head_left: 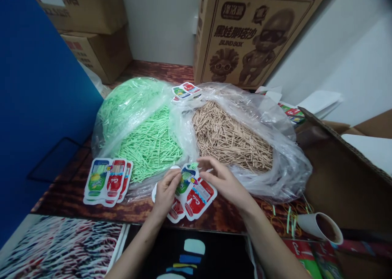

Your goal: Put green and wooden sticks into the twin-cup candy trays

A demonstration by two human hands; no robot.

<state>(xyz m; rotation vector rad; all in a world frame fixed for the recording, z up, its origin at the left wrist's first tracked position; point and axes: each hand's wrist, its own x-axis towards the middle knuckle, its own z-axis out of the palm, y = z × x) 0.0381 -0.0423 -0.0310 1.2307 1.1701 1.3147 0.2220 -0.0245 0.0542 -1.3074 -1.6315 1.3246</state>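
Note:
My left hand [165,191] is closed on a fanned bunch of small printed packets [196,197], red and green with white edges, held just above the dark wooden table [73,189]. My right hand [222,179] pinches the top of the same bunch, fingers curled over the packets. Right behind my hands lie two open clear plastic bags: one full of green sticks [150,142], one full of tan sticks [229,138].
A second pile of packets [107,181] lies at the left; a few more [186,90] rest on the bags. Cardboard boxes [248,30] stand behind, an open box [346,164] at right. A tipped paper cup [321,226] and rubber bands [284,213] lie near the front right.

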